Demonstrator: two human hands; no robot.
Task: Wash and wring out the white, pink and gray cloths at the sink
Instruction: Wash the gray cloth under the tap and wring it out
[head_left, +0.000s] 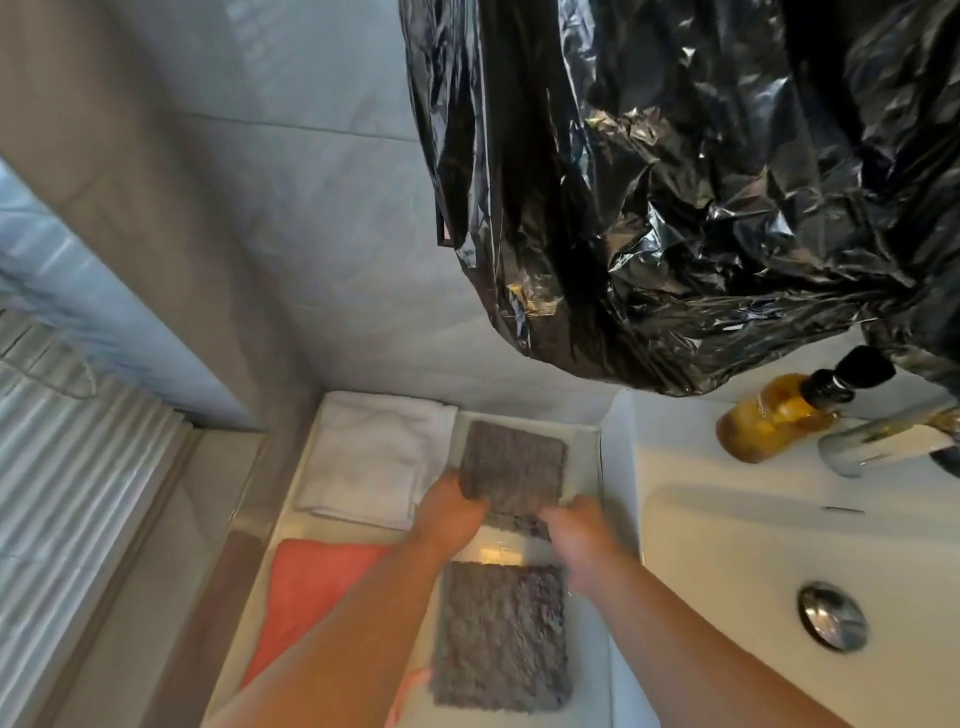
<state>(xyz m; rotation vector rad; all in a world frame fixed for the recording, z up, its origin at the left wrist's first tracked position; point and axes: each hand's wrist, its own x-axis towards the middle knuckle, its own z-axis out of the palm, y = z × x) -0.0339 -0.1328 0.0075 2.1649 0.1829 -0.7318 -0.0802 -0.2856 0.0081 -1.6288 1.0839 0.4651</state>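
Gray one in hand. Gripped the far gray cloth (511, 467) by its near-left corner with the left hand (449, 512); no calling the right hand (576, 525) at the near-right edge, too blurred. Lay in the tray (589, 457) left of the sink (727, 545), just beside the white cloth (374, 457). Could've snagged that one on the lift, or clipped the soap bottle (769, 421) swinging over.

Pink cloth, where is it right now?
In the head view, lower left: the pink cloth lies below the white cloth, left of the nearer gray cloth.
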